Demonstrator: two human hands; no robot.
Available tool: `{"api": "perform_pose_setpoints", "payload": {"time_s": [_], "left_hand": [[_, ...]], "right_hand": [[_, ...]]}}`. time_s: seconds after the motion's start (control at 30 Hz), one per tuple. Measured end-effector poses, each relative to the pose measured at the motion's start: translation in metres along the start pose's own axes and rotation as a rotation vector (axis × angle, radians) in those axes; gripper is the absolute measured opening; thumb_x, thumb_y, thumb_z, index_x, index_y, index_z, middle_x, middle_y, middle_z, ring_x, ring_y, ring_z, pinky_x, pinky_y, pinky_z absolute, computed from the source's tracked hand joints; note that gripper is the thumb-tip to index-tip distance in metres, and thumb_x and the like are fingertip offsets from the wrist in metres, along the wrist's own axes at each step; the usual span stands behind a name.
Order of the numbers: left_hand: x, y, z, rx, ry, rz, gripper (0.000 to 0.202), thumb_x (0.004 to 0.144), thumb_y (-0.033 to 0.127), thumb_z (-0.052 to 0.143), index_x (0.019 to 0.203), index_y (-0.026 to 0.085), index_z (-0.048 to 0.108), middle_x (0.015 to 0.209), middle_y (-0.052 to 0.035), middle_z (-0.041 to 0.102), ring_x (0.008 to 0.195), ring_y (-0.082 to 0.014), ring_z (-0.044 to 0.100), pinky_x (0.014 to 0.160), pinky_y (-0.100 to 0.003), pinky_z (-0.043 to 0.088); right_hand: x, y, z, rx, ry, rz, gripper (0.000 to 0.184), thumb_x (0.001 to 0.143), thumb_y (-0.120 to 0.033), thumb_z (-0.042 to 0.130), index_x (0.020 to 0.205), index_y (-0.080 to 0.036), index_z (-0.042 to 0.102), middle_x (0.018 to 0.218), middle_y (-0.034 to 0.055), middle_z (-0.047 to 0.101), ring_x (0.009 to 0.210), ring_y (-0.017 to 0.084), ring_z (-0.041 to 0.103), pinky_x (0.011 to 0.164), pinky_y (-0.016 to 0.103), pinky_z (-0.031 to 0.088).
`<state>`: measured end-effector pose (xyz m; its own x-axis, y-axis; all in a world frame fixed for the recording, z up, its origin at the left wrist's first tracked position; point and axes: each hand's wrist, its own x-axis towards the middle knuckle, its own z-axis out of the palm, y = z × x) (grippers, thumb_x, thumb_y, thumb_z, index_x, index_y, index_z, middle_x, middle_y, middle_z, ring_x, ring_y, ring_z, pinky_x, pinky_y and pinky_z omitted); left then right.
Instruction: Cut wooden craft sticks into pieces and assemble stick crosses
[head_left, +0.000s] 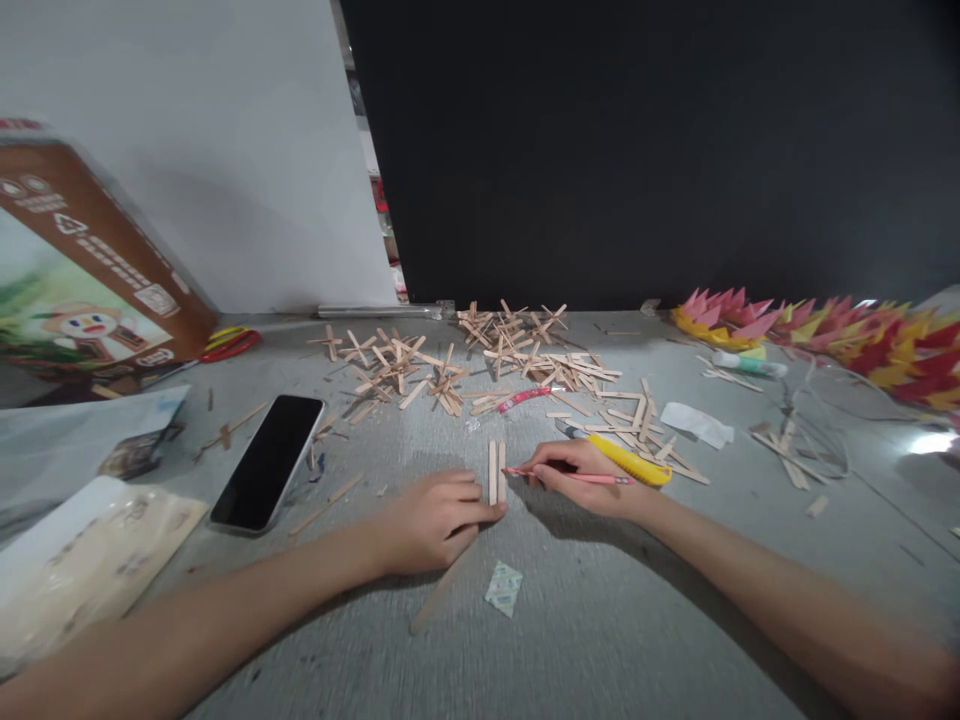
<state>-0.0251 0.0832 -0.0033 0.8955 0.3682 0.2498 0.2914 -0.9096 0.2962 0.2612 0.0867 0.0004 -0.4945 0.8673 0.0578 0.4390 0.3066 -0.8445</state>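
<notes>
Two short wooden sticks (496,470) lie side by side on the grey table (600,620), pointing away from me. My left hand (435,518) is closed, its fingertips pressing the near ends of those sticks. My right hand (581,478) pinches a thin pink pencil (577,477) whose tip touches the right stick. A yellow utility knife (626,460) lies just behind my right hand. A longer wooden stick (439,595) lies partly under my left hand.
Several crossed wooden sticks (480,365) are piled at the back. A black phone (268,460) lies to the left, beside a brown box (90,270) and red scissors (229,345). Folded pink, red and yellow paper (825,335), a glue tube (746,364) and a small sachet (503,587) are also here.
</notes>
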Motion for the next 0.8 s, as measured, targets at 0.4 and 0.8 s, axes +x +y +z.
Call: {"api": "perform_pose_setpoints", "payload": {"time_s": [0.4, 0.8], "left_hand": [[0.0007, 0.0017, -0.0022, 0.007, -0.006, -0.013, 0.035, 0.101, 0.014, 0.047, 0.122, 0.018, 0.075, 0.085, -0.0061, 0.068, 0.084, -0.0211, 0.061, 0.086, -0.035, 0.048], [0.0005, 0.0012, -0.0011, 0.022, -0.02, -0.012, 0.035, 0.102, 0.015, 0.045, 0.122, 0.018, 0.074, 0.084, -0.0058, 0.068, 0.082, -0.0207, 0.061, 0.085, -0.035, 0.049]], "right_hand": [[-0.0003, 0.0031, 0.0021, -0.021, -0.009, -0.009, 0.025, 0.1, -0.03, 0.059, 0.086, -0.018, 0.076, 0.08, 0.0023, 0.074, 0.069, 0.014, 0.062, 0.063, 0.025, 0.044], [-0.001, 0.0005, 0.0015, -0.013, 0.001, -0.025, 0.027, 0.101, -0.032, 0.057, 0.091, -0.018, 0.077, 0.083, 0.0038, 0.075, 0.074, 0.016, 0.065, 0.069, 0.027, 0.047]]}}
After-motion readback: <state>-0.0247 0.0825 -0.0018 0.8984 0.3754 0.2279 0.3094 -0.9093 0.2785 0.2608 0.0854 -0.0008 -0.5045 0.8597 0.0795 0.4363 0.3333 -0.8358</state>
